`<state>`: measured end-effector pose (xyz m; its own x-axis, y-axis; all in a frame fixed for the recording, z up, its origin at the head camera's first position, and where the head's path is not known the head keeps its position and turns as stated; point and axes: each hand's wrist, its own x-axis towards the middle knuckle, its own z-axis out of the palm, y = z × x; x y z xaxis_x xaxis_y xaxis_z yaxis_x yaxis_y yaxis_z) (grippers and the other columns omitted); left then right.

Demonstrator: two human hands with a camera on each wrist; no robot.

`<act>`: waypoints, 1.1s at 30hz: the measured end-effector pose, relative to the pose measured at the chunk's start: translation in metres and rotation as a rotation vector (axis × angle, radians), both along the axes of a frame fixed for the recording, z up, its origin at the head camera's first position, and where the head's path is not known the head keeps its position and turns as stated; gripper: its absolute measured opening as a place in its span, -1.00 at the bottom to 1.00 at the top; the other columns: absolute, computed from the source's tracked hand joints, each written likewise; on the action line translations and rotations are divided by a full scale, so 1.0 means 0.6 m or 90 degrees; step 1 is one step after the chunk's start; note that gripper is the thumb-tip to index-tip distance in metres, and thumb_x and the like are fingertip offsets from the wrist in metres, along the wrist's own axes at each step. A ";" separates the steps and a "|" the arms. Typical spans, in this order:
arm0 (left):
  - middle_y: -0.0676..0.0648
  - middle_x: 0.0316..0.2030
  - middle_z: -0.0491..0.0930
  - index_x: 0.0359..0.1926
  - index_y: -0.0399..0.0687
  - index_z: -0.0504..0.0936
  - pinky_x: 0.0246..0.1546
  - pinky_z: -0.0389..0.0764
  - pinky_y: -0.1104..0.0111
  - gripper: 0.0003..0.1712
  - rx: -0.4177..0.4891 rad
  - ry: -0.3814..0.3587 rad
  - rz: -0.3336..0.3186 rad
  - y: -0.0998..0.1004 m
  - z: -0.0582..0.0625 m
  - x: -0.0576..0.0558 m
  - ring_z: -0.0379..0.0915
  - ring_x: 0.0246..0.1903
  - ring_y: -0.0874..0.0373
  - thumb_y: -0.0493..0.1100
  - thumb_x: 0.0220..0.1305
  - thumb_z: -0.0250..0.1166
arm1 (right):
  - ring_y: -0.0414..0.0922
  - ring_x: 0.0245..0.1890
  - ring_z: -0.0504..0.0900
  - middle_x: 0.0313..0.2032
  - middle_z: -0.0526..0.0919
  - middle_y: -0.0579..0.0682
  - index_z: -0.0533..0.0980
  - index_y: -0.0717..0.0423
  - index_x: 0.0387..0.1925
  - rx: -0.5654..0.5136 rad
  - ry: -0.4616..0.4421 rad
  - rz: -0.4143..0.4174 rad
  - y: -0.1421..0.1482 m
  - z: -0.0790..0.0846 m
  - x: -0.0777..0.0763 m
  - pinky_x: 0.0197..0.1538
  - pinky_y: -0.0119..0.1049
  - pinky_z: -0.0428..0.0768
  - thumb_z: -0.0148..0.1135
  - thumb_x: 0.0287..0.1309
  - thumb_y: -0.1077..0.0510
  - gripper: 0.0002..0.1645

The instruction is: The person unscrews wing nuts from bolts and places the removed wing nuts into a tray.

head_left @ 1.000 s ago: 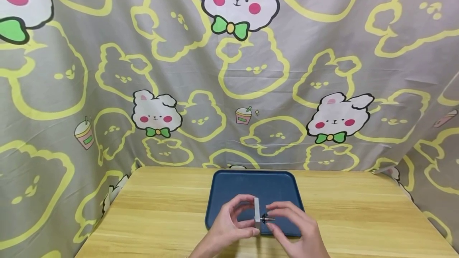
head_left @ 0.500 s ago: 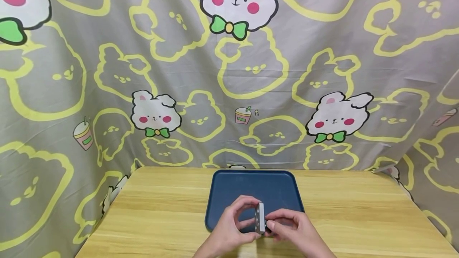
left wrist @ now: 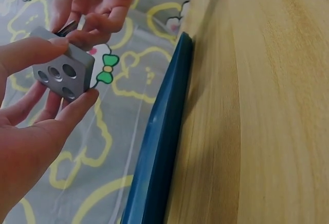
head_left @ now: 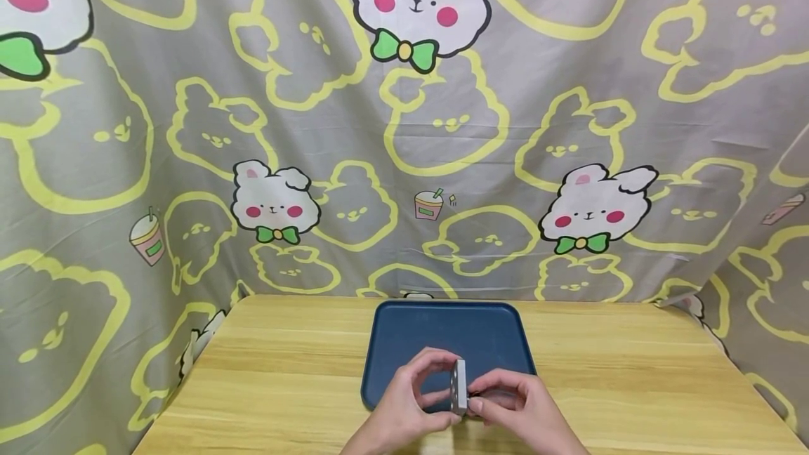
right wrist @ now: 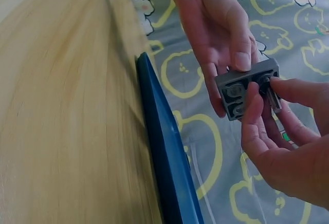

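My left hand holds a small grey metal block on edge between thumb and fingers, above the near side of the tray. In the left wrist view, round holes show in one face of the block. The right wrist view shows recesses in its other face. There, a short metal pin with a dark part at its base stands out from the block. My right hand pinches around this pin close against the block, its fingers hiding much of it. How deep the pin sits cannot be seen.
A dark blue tray with a raised rim lies on the light wooden table, below and behind the hands. Patterned grey cloth hangs behind the table and along both sides.
My right fingers, spread around the pin a second ago, have closed on it near the block. The block has turned, so its holed face now shows. Little differs over the last half second.
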<state>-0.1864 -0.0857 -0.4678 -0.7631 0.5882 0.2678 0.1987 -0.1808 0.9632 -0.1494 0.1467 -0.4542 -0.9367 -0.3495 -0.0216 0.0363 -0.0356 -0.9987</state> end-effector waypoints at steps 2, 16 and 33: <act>-0.22 0.24 0.40 0.30 -0.19 0.48 0.15 0.62 0.19 -0.26 0.001 -0.010 0.000 -0.001 0.000 0.000 0.39 0.29 0.00 -0.48 0.08 0.49 | -0.06 -0.13 0.77 -0.13 0.73 0.19 0.63 0.39 -0.02 0.014 0.028 -0.021 -0.004 0.001 0.004 -0.07 -0.29 0.73 0.38 0.30 0.21 -0.67; -0.18 0.23 0.47 0.31 -0.23 0.48 0.09 0.66 0.13 -0.30 0.019 -0.098 -0.010 -0.006 0.004 -0.001 0.38 0.28 -0.32 -0.44 0.12 0.47 | -0.19 -0.26 0.68 -0.17 0.68 -0.07 0.70 0.00 -0.13 0.158 0.698 -0.152 -0.029 -0.021 0.004 -0.20 -0.50 0.67 0.46 0.19 0.33 -0.75; -0.18 0.21 0.48 0.31 -0.26 0.47 0.08 0.68 0.17 -0.32 0.022 -0.115 -0.008 -0.006 0.008 -0.001 0.37 0.28 -0.33 -0.43 0.15 0.45 | -0.08 -0.25 0.72 -0.15 0.69 0.10 0.72 0.17 -0.15 0.234 0.931 -0.176 -0.030 -0.010 -0.001 -0.14 -0.47 0.69 0.22 0.46 0.12 -0.77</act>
<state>-0.1870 -0.0893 -0.4628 -0.7932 0.5908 0.1475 0.0213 -0.2152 0.9763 -0.1501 0.1288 -0.4603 -0.2468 -0.3482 0.9043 -0.9215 0.3731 -0.1079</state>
